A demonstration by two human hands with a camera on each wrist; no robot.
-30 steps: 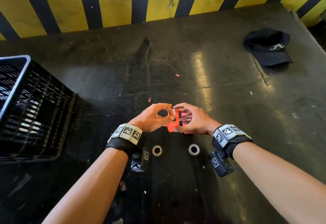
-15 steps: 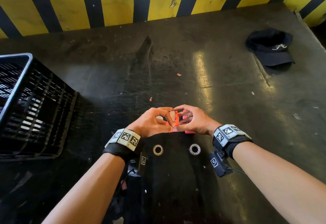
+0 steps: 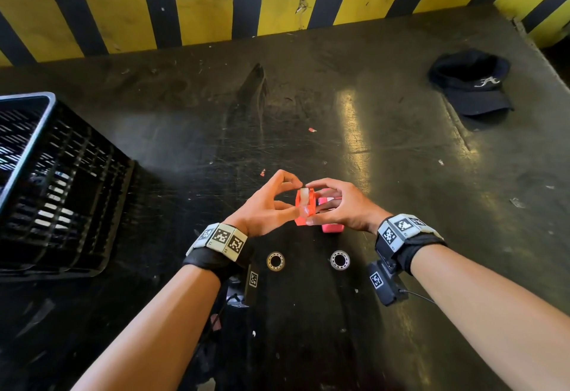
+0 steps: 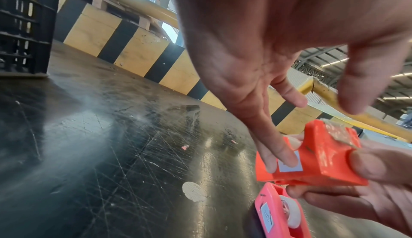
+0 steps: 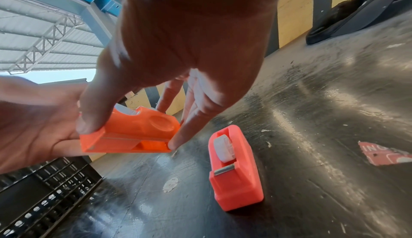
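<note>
With your right hand [image 3: 345, 205] pinching the orange tape dispenser [image 5: 133, 130] just above the table [image 3: 308, 113], beside the pink dispenser [image 5: 236, 180], brace your left hand's [image 3: 262, 208] straight fingers, now touching its side, and bring that thumb onto the tape.

The crate [image 3: 61, 190] stands left of the held dispenser [image 3: 305, 205], the cap [image 3: 472, 82] far right, bearings [image 3: 275, 261] nearer.

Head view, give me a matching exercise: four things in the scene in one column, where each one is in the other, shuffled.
1. orange tape dispenser
2. pink tape dispenser
3. black cap
4. black crate

a. far right of the table
b. left edge
c. pinched in the right hand, left hand touching
d. lying flat beneath the right hand

Pairs: 1c, 2d, 3a, 4b.
</note>
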